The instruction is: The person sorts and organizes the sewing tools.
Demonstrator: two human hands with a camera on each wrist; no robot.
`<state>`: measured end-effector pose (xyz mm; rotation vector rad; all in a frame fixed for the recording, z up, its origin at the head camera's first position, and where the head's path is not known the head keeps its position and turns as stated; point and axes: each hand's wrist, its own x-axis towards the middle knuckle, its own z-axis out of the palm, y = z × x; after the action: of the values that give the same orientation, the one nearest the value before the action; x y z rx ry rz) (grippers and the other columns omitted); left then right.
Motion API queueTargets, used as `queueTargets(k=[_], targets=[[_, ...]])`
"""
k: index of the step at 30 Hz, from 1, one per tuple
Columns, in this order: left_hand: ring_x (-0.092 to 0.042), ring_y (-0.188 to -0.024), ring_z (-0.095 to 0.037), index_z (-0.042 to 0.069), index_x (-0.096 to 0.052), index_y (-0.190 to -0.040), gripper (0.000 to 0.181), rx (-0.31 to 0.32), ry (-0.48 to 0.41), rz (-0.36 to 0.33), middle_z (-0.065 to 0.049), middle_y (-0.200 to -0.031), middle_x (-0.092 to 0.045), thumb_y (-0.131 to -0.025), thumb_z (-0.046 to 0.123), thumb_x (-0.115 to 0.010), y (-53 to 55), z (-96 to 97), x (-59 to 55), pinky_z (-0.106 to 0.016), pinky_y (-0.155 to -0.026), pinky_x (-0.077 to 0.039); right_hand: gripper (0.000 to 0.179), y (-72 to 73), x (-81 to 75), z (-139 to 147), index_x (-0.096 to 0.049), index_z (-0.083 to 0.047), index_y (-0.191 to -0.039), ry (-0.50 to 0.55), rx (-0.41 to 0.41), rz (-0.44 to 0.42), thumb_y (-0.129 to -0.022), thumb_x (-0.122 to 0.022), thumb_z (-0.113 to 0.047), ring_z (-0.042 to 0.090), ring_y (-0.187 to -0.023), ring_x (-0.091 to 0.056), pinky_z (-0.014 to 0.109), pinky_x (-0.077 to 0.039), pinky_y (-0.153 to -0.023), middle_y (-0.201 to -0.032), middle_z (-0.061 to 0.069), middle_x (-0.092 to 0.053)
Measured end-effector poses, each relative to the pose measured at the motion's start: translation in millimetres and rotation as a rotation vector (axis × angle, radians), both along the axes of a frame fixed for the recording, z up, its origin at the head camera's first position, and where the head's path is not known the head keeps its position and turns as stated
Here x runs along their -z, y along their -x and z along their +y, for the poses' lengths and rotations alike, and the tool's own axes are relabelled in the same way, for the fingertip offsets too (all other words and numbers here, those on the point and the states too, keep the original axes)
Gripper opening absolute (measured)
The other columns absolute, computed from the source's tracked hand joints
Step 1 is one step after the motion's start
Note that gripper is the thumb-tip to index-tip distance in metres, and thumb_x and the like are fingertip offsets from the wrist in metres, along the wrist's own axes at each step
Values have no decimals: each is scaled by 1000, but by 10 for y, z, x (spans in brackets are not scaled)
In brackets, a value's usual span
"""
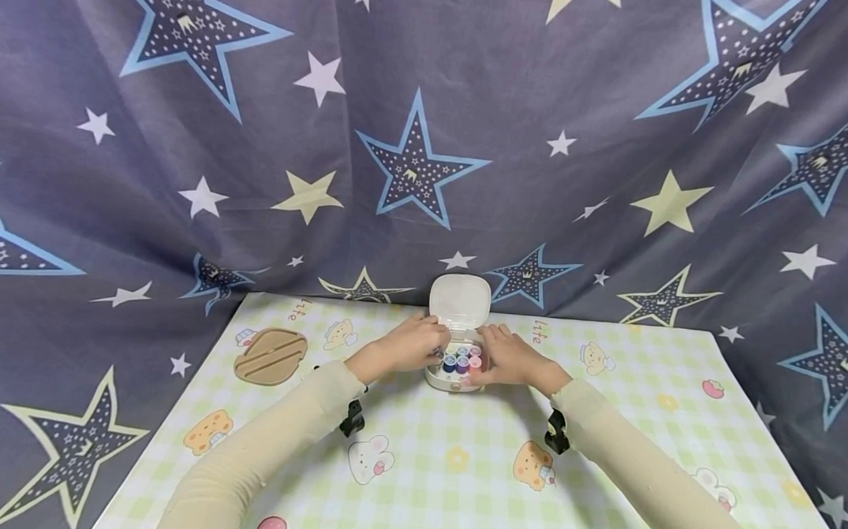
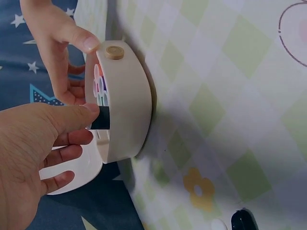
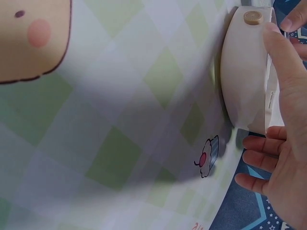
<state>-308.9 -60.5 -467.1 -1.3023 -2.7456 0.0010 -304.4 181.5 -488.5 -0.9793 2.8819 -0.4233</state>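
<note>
A cream box (image 1: 454, 386) stands at the table's back edge, its white lid (image 1: 460, 298) tipped up behind it. Inside are several small thread spools (image 1: 463, 364), in blue, purple and pink with pale ringed tops. My left hand (image 1: 412, 343) pinches a dark spool (image 2: 100, 118) between thumb and fingers at the box's left end, the spool's lower part hidden behind the front wall. At the other end my right hand (image 1: 515, 358) holds the box, thumb on the front rim near the tan button (image 3: 253, 18) and fingers along the side.
To the left lies a brown slotted board (image 1: 271, 356) on the checked, cartoon-printed tablecloth (image 1: 456, 495). A star-patterned curtain (image 1: 425, 241) hangs directly behind the table. Each wrist carries a black camera (image 1: 352, 419).
</note>
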Motion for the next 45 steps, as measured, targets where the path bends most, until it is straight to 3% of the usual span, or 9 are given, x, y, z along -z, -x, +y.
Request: queueTargets(k=[13, 22, 36, 45], targets=[[-60, -101, -20, 15, -68, -93, 17, -9, 20, 11, 3, -102, -70, -85, 24, -81, -20, 12, 34, -43, -91, -46, 101, 10, 11, -2, -43, 7, -144, -4, -3, 0, -77, -80, -59, 35, -120, -51, 54, -46, -104, -131, 22, -55], [-61, -104, -20, 16, -70, -92, 17, -21, 38, 37, 3, -103, -70, -85, 26, -82, 20, 2, 120, -41, -91, -46, 102, 7, 10, -7, -43, 6, -144, -4, 9, -10, -76, -81, -60, 33, -116, -51, 54, -47, -101, -127, 21, -56], [-62, -103, -20, 16, -71, -90, 17, -45, 46, 12, 3, -99, -68, -85, 26, -83, 21, 22, 122, -43, -91, -46, 101, 11, 11, -6, -43, 6, -144, -7, 7, -9, -77, -80, -60, 34, -118, -51, 54, -47, -102, -130, 21, -56], [-63, -103, -19, 17, -71, -90, 16, -60, 47, 4, 3, -98, -67, -86, 28, -81, 27, 32, 142, -48, -99, -47, 100, 8, 19, -8, -43, 5, -144, -7, 4, -8, -78, -80, -59, 33, -118, -51, 54, -47, -102, -129, 21, -56]])
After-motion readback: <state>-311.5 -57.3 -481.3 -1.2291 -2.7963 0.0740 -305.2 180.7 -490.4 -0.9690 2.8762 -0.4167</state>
